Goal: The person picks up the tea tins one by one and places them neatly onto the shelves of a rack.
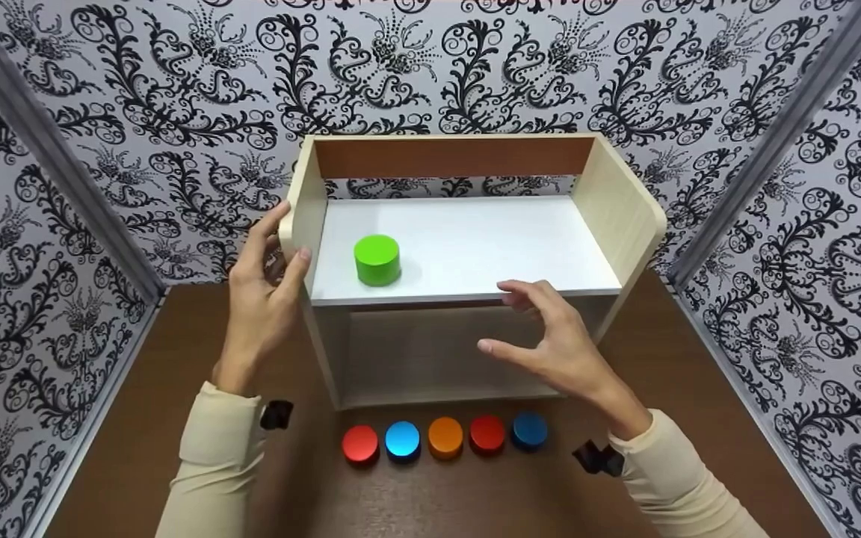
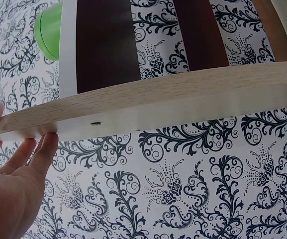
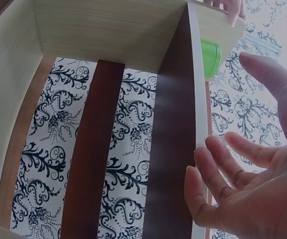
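Observation:
A small wooden shelf unit (image 1: 475, 295) with a white upper board stands in the middle of the table. My left hand (image 1: 260, 299) grips its left side panel (image 1: 303, 198), thumb on the front edge and fingers on the outer face; those fingers (image 2: 46, 149) show against the panel in the left wrist view. On the left part of the white board sits a green cylinder (image 1: 377, 261), upright. My right hand (image 1: 561, 344) is at the board's front edge toward the right, thumb and fingers spread apart, holding nothing. In the right wrist view its fingertips overlap the board's edge (image 3: 199, 109).
In front of the shelf, several short cylinders stand in a row: red (image 1: 360, 445), light blue (image 1: 403, 441), orange (image 1: 445, 438), another red (image 1: 487, 434) and dark blue (image 1: 529, 430). Patterned walls (image 1: 430, 67) enclose the brown table (image 1: 400, 508) at the back and both sides.

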Demonstrator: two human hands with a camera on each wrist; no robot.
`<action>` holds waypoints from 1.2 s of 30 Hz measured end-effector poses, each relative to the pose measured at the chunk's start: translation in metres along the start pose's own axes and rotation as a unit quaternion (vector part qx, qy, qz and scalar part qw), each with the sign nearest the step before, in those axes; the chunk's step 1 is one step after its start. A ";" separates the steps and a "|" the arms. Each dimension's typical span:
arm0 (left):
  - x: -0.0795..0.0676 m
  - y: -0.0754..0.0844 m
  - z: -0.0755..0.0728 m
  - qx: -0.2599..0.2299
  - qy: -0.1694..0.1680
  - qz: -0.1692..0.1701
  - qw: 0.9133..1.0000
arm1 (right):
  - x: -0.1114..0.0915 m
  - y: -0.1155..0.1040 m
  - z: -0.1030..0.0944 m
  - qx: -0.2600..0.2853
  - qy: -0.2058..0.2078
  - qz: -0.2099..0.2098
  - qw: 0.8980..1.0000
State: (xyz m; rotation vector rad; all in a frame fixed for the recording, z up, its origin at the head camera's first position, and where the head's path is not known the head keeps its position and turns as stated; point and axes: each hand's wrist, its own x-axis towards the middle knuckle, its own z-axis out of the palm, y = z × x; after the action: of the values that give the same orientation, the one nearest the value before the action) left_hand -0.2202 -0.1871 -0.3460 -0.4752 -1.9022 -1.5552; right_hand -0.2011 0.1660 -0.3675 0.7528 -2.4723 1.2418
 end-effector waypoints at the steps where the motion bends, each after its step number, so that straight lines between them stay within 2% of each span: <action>1: 0.000 0.000 0.000 0.002 0.001 0.002 1.000 | -0.001 0.001 0.000 0.000 0.000 -0.001 1.000; 19: 0.001 -0.003 -0.001 -0.005 0.000 0.021 1.000 | -0.022 0.021 0.008 0.010 0.001 0.021 1.000; 24: 0.001 -0.003 -0.001 -0.002 -0.001 0.019 1.000 | -0.029 0.027 0.011 0.016 0.000 0.024 1.000; 30: 0.001 -0.003 -0.001 -0.003 -0.001 0.011 1.000 | -0.037 0.035 0.013 0.015 -0.004 0.050 0.999; 36: 0.000 -0.001 -0.001 -0.005 -0.002 0.002 1.000 | -0.045 0.046 0.015 0.013 0.010 0.061 0.998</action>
State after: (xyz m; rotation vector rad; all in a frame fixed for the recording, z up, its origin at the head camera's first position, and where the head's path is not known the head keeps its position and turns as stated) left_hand -0.2210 -0.1884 -0.3464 -0.4853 -1.8963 -1.5627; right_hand -0.1895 0.1911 -0.4272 0.6015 -2.5225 1.3199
